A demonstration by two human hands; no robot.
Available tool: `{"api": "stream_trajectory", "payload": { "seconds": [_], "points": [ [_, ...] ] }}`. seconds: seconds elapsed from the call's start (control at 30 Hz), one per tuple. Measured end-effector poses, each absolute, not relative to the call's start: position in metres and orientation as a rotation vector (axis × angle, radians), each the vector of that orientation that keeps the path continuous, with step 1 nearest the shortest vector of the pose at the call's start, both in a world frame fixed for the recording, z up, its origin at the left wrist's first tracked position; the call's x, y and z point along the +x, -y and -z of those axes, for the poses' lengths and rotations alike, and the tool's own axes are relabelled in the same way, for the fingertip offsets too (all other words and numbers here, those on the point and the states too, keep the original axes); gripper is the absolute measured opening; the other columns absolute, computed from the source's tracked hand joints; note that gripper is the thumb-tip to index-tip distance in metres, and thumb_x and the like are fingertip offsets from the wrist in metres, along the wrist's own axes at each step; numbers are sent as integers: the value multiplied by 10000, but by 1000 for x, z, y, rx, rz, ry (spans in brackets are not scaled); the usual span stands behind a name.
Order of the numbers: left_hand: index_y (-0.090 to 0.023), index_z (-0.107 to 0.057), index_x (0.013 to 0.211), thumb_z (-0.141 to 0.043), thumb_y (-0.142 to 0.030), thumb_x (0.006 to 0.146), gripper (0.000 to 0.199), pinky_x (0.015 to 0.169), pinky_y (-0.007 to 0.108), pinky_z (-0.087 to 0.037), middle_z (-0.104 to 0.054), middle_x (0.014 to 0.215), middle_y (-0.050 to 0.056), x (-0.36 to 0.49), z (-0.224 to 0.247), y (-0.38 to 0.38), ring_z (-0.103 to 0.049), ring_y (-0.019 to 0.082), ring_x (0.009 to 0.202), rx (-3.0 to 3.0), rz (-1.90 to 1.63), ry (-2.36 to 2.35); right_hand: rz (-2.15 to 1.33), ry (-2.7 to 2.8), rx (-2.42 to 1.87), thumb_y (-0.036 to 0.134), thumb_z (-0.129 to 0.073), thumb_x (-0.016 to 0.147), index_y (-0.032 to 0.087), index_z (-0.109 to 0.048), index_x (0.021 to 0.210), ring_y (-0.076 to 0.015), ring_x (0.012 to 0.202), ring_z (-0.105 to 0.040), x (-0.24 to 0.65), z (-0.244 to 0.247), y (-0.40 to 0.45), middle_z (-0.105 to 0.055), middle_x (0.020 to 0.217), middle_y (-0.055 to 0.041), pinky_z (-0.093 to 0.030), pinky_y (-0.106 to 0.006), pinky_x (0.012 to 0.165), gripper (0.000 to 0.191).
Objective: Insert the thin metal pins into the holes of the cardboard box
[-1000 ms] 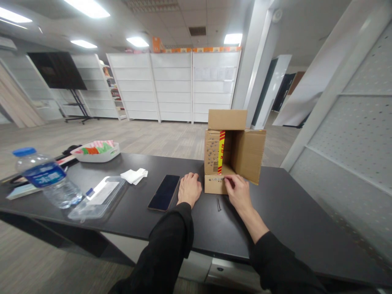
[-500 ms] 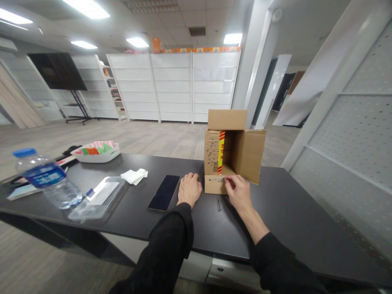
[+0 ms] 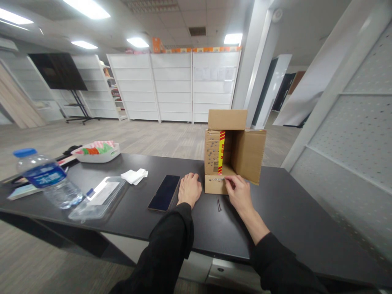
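A cardboard box stands open towards me on the table, with a yellow-and-red tape strip down its front edge. Several screw heads dot its left panel, and a row of them runs along the lower flap. My right hand has thumb and forefinger pinched together against that flap, at the right end of the row; whatever is between the fingertips is hidden. Palm down on the table left of the box lies my left hand, fingers stretched out, holding nothing. Loose screws lie in front of the flap.
Beside my left hand is a smartphone. Further left are white tissues, a clear plastic case, a water bottle and a white basket with colourful contents. The dark table extends right towards a perforated panel.
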State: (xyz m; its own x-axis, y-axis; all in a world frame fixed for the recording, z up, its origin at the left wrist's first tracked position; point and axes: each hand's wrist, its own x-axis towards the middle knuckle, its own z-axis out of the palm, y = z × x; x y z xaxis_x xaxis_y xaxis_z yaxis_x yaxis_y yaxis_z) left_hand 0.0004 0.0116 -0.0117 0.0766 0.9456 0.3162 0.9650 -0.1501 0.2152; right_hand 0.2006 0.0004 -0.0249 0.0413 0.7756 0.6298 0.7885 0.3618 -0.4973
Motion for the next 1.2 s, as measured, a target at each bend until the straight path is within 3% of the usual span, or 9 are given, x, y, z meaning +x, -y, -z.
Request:
{"api": "stream_trajectory", "payload": {
  "seconds": [0.67,1.2],
  "points": [
    [-197,-618,1064,-431,-183,892,255,957,354,-392,-623,1107,90,1,10,-11,-543,224,1091,-2281,601,2025,8,1741,-1461,286,-471,896,224,-697,923,-201,809,-600,200,23,3,-695,962,-56,-324,-339,746,235],
    [-199,-620,1056,-427,-178,886,258,949,352,-399,-624,1094,86,2,10,-11,-545,227,1086,-2271,617,2031,-237,2165,-1251,140,-525,726,247,-663,949,-221,1006,-575,187,11,28,-653,982,-24,-335,-383,876,283]
  ]
}}
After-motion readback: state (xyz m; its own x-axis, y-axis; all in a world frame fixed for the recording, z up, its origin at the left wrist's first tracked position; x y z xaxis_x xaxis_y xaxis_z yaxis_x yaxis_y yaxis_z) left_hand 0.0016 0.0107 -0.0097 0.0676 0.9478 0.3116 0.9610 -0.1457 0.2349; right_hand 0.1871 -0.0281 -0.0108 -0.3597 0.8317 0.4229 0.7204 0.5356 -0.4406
